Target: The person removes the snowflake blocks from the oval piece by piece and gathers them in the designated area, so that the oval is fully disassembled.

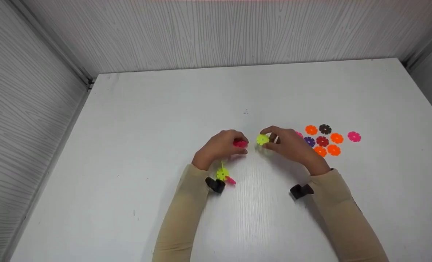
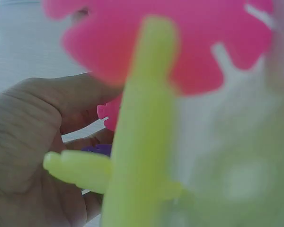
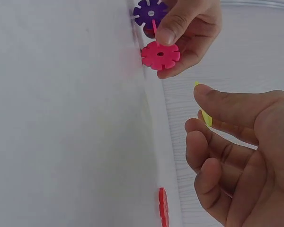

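Observation:
Notched flower-shaped plastic discs are the things handled. My left hand (image 1: pixel 221 145) pinches a joined piece; the right wrist view shows a pink disc (image 3: pixel 161 56) and a purple disc (image 3: pixel 150 13) in it, linked by a pink disc seen edge-on. Between thumb and fingertip, my right hand (image 1: pixel 290 143) holds a single yellow disc (image 1: pixel 262 139) upright, a short gap away from the left hand's piece. Beside the left wrist lies another joined piece with a yellow disc (image 1: pixel 222 174) and a small pink disc (image 1: pixel 231 180); it looms blurred in the left wrist view.
Right of my right hand several loose discs lie flat on the white table (image 1: pixel 146 109), among them an orange disc (image 1: pixel 311 130), a black disc (image 1: pixel 325 128), a red disc (image 1: pixel 322 141) and a pink disc (image 1: pixel 354 136). Wood-grain panels (image 1: pixel 230 36) stand behind and at both sides.

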`<state>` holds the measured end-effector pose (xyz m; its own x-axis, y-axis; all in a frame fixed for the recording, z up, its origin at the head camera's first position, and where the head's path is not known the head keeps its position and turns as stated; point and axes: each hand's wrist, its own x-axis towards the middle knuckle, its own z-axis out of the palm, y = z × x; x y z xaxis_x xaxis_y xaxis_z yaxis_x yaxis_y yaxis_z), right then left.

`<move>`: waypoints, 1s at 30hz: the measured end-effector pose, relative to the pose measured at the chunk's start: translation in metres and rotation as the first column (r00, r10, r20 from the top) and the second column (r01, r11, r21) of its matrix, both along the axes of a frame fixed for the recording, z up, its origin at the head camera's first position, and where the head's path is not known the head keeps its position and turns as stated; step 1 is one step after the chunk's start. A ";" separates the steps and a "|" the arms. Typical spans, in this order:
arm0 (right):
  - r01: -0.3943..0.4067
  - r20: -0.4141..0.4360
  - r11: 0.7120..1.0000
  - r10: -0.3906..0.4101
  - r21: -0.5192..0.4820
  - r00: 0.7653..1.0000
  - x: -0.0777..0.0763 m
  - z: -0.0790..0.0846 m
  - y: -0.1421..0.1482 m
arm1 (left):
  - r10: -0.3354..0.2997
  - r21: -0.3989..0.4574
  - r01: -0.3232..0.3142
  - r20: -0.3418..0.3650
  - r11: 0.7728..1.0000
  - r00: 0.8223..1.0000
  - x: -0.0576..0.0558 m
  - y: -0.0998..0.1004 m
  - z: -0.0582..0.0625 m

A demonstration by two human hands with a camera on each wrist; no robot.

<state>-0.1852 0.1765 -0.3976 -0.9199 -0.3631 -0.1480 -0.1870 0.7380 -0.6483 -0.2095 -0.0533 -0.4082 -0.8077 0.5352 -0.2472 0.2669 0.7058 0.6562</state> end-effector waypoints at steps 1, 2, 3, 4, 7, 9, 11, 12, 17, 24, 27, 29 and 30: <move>0.005 0.001 1.000 -0.005 -0.004 1.000 0.000 0.001 0.002 | -0.003 -0.005 0.003 0.000 1.000 1.000 0.000 0.000 0.001; 0.010 0.002 1.000 -0.010 -0.007 1.000 -0.001 0.003 0.003 | -0.007 -0.009 0.007 -0.002 1.000 1.000 0.000 -0.001 0.001; 0.017 0.006 1.000 -0.017 -0.009 1.000 -0.001 0.004 0.005 | -0.011 -0.013 0.011 -0.002 1.000 1.000 0.000 -0.001 0.002; 0.022 0.008 1.000 -0.022 -0.014 1.000 -0.002 0.006 0.007 | -0.015 -0.019 0.015 -0.004 1.000 1.000 0.000 -0.002 0.002; 0.044 0.024 0.998 -0.043 -0.035 0.999 -0.003 0.011 0.015 | -0.020 -0.033 0.020 -0.012 0.999 1.000 0.001 -0.005 0.004; 0.058 0.028 0.997 -0.057 -0.046 0.998 -0.004 0.014 0.022 | -0.015 -0.050 0.015 -0.012 0.999 1.000 0.001 -0.008 0.006; 0.080 0.028 0.995 -0.078 -0.055 0.997 -0.005 0.018 0.030 | -0.003 -0.068 0.003 0.001 0.998 1.000 0.001 -0.011 0.007; 0.089 0.026 0.994 -0.088 -0.058 0.996 -0.006 0.019 0.035 | 0.004 -0.078 -0.003 0.009 0.997 1.000 0.001 -0.012 0.008; 0.145 -0.002 0.988 -0.145 -0.059 0.989 -0.006 0.027 0.057 | 0.046 -0.103 -0.037 0.084 0.994 0.995 -0.001 -0.016 0.010; 0.247 0.035 0.967 -0.246 -0.058 0.969 -0.005 0.031 0.083 | 0.064 -0.123 -0.050 0.117 0.991 0.991 -0.001 -0.017 0.008; 0.268 0.051 0.962 -0.265 -0.052 0.963 -0.004 0.031 0.094 | 0.075 -0.131 -0.060 0.116 0.990 0.990 -0.001 -0.017 0.008; 0.282 0.070 0.959 -0.280 -0.035 0.958 -0.004 0.031 0.104 | 0.088 -0.136 -0.071 0.122 0.988 0.989 0.000 -0.017 0.009; 0.286 0.080 0.958 -0.284 -0.020 0.956 -0.003 0.031 0.110 | 0.094 -0.137 -0.076 0.125 0.988 0.988 0.000 -0.017 0.009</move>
<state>-0.1886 0.2868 -0.3666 -0.9725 -0.0932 -0.2133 0.0780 0.7326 -0.6761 -0.2098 -0.0700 -0.3994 -0.8050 0.4219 -0.4171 0.1204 0.8046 0.5815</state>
